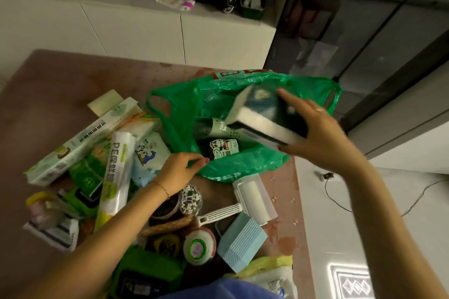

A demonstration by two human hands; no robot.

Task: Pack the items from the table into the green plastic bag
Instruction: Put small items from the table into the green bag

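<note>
The green plastic bag (179, 109) lies open on the brown table (53, 94). My left hand (178, 170) pinches the bag's near rim and holds the mouth open. Above the opening, my right hand (318, 133) grips a dark and white box (257, 116), tilted. Inside the bag lie a dark pack with a panda label (222, 149) and a white bottle (216, 127). Left of the bag a pile of items rests on the table: a long cling-film box (82, 139), a PE wrap roll (116, 177) and a wipes pack (148, 158).
Near me lie a jar of cotton swabs (190, 200), a white lint roller (255, 196), a pale blue box (240, 243), green packs (145, 272) and a yellow-white bag (269, 274). The table's right edge runs beside a white floor with a black cable (340, 204). White cabinets (145, 31) stand behind.
</note>
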